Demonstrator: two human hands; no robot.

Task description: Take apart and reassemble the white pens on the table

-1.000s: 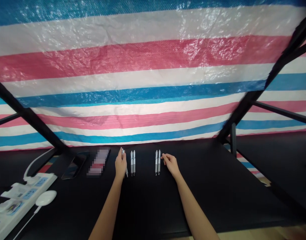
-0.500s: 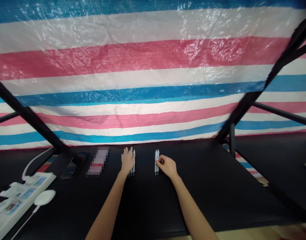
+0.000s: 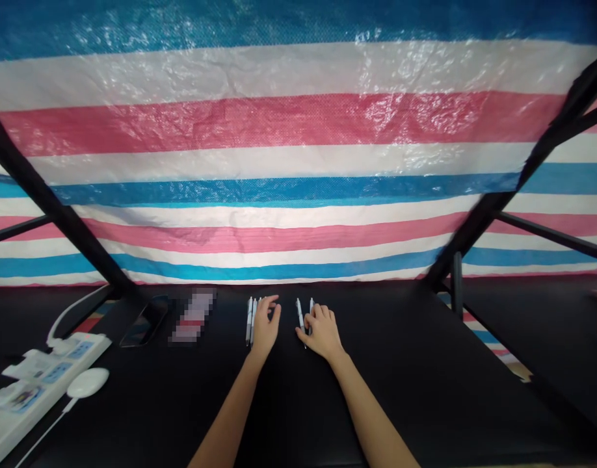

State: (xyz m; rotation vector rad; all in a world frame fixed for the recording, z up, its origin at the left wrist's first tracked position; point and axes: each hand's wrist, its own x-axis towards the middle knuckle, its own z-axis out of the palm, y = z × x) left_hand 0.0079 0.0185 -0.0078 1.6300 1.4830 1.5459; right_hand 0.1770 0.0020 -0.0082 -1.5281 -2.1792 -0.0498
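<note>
Several white pens lie side by side on a black table (image 3: pixel 298 403), near its far edge. My left hand (image 3: pixel 266 323) lies flat with fingers stretched over the left group; two of those pens (image 3: pixel 251 318) show just left of it. My right hand (image 3: pixel 320 331) has its fingers curled down onto the right pair of pens (image 3: pixel 299 313), whose tips stick out beyond the knuckles. The hands are close together, almost touching.
A dark phone (image 3: pixel 145 323) and a blurred card (image 3: pixel 192 316) lie to the left. A white power strip (image 3: pixel 39 380) and a white round puck on a cable (image 3: pixel 86 382) sit at far left. Black frame bars (image 3: pixel 59 221) and a striped tarp (image 3: pixel 298 162) stand behind.
Both hands have drawn toward each other. The left hand set its pen down and shifted right; the right hand closed over its pair and slid it left.
</note>
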